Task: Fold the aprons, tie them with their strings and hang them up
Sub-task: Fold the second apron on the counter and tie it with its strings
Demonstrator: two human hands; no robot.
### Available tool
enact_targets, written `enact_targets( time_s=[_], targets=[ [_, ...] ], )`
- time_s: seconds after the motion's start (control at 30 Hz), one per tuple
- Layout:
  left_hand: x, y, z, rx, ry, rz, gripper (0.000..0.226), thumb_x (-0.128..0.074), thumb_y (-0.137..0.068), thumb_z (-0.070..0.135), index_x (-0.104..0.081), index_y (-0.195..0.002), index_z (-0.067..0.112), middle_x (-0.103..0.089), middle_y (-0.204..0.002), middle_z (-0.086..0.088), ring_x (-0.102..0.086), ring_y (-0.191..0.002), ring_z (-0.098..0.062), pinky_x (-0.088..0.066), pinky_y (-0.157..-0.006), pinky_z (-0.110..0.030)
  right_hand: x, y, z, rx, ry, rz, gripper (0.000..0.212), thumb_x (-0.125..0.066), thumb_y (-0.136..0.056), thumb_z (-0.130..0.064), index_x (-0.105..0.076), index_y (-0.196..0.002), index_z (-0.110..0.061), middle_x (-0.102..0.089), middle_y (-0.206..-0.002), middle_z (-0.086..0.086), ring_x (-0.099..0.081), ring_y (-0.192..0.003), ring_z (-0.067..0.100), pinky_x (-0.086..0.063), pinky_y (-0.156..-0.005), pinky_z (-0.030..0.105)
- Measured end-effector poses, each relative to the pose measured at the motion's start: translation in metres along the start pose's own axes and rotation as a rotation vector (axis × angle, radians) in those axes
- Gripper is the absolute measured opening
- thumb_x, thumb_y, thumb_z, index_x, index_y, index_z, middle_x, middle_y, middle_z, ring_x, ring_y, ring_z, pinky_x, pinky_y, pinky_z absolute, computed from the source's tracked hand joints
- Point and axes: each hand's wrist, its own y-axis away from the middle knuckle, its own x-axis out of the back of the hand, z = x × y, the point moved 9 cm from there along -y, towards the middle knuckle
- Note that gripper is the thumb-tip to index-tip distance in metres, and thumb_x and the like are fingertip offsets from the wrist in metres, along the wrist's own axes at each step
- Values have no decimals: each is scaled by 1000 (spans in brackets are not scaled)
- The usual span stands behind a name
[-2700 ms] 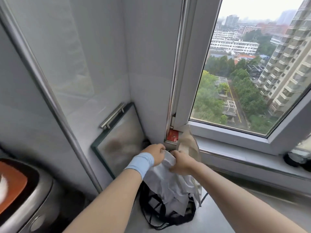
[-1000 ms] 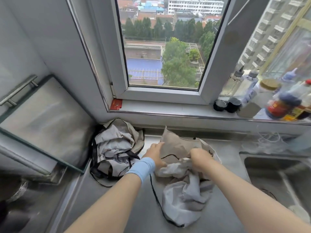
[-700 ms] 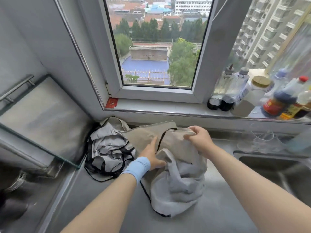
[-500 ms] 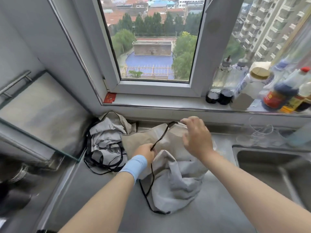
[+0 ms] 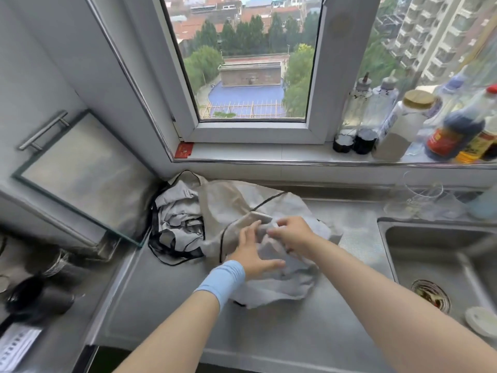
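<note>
**Beige apron being flattened, fold not started**

- Far left: glass panel (image 5: 80, 181) leans against the wall, its lower corner just beside the crumpled apron (image 5: 174, 211). That apron sits bunched in the counter corner, black strings (image 5: 161, 246) looped loose around it. My read: parked, waiting its turn.
- Centre: beige apron (image 5: 226, 205) lies on the steel counter (image 5: 269, 332), its left edge touching or overlapping the crumpled one, still heavily wrinkled.
- Left hand (image 5: 252, 254), blue wristband (image 5: 223, 281) on the wrist: fingers straight and spread, palm down on the cloth, gripping nothing. Likely an anchor so the fabric doesn't slide on the steel.
- Right hand (image 5: 295, 235): fingers curled, pinching a bunched bit of the same apron just past the left fingertips. Probably pulling it flat or hunting for an edge. Motion blur, so I can't tell which part it has.
- Right: sink (image 5: 384, 224) rim close to the apron's right side, so limited room to spread that way. Clear glassware (image 5: 425, 195) stands behind the sink.
- Windowsill (image 5: 255, 153) above carries bottles (image 5: 451, 133) at the right end.
- Risks: strings of both aprons tangling; cloth sliding into the sink.
</note>
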Motion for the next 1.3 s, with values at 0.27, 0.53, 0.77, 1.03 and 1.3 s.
enact_targets(
  time_s=[0.27, 0.53, 0.77, 1.03, 1.3],
  targets=[
    [72, 22, -35, 103, 43, 162, 70, -75, -78, 38, -36, -136, 35, -58, -125, -1, -59, -106, -24, -48, -88, -34, -55, 30, -42, 245, 111, -178, 85, -83, -78, -30, -37, -148, -25, -57, -132, -2, -56, -121, 9, -49, -96, 23],
    [107, 81, -127, 318, -562, 21, 41, -50, -90, 17, -46, -128, 33, -59, -125, -4, -60, -108, -28, -50, -85, -37, -119, 60, -6, 368, 778, 19, 81, -63, -82, -29, -25, -154, -26, -20, -162, 0, -18, -149, 19, -16, -121, 39],
    [89, 124, -116, -49, -465, 307, 33, -48, -92, 13, -48, -121, 28, -47, -126, 0, -47, -120, -23, -42, -98, -36, -93, 80, 45, -8, 540, 312, 88, -52, -79, -16, -10, -155, -28, -1, -164, 1, -2, -151, 23, -19, -117, 51],
    [17, 135, -74, -312, -707, 212, 81, -62, -87, 33, -10, -149, 37, -6, -157, 2, -6, -145, -24, -2, -118, -39, -97, 86, 76, 24, 616, 121, 19, -54, -77, -12, -53, -70, -29, -58, -78, -7, -61, -92, 28, -49, -78, 35],
    [66, 109, -1, -380, -311, 188, 92, -64, -76, 17, -10, -146, 45, -37, -147, 1, -54, -116, -26, -47, -94, -40, -70, 113, -85, 894, 629, 500, 35, -71, -68, 6, -74, -90, -21, -70, -89, -6, -58, -86, 20, -47, -79, 32]
  ],
)
